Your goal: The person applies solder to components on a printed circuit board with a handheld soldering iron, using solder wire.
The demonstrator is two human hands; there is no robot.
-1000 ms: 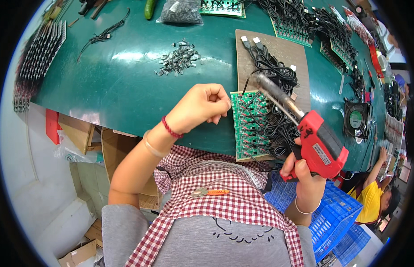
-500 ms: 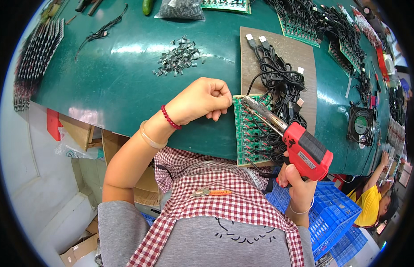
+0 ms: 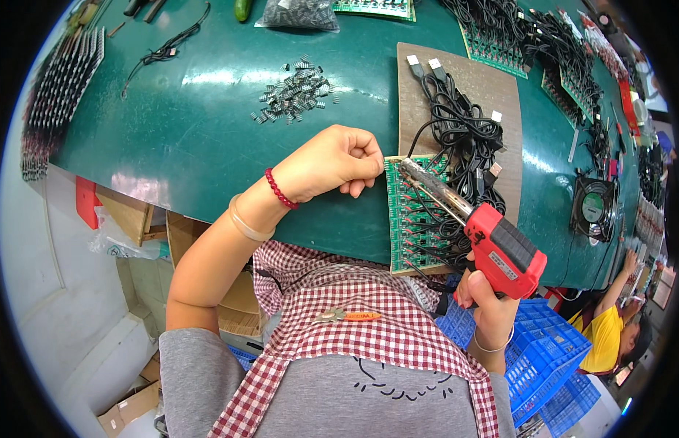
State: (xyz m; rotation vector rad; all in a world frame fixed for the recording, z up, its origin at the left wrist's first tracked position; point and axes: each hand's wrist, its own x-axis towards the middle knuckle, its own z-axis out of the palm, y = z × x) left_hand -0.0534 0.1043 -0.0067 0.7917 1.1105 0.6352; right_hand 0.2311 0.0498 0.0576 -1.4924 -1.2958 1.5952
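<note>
My right hand (image 3: 491,303) grips the handle of a red and black soldering gun (image 3: 504,252). Its metal barrel points up and left, with the tip over the upper left corner of a green circuit board panel (image 3: 399,219). Right beside that corner, my left hand (image 3: 354,164) is closed in a pinch. Whatever its fingertips hold is hidden or too small to name. Black USB cables (image 3: 463,128) run from the panel and lie bunched on a brown wooden board (image 3: 493,87), their metal plugs toward its far end.
A pile of small black components (image 3: 296,91) lies beyond my left hand, with a bag of similar dark parts (image 3: 297,14) behind it. Stacked circuit boards (image 3: 66,95) stand far left. To the right are a fan (image 3: 593,206), more cabled boards (image 3: 500,47), blue crates (image 3: 547,350) and a person in yellow (image 3: 604,339).
</note>
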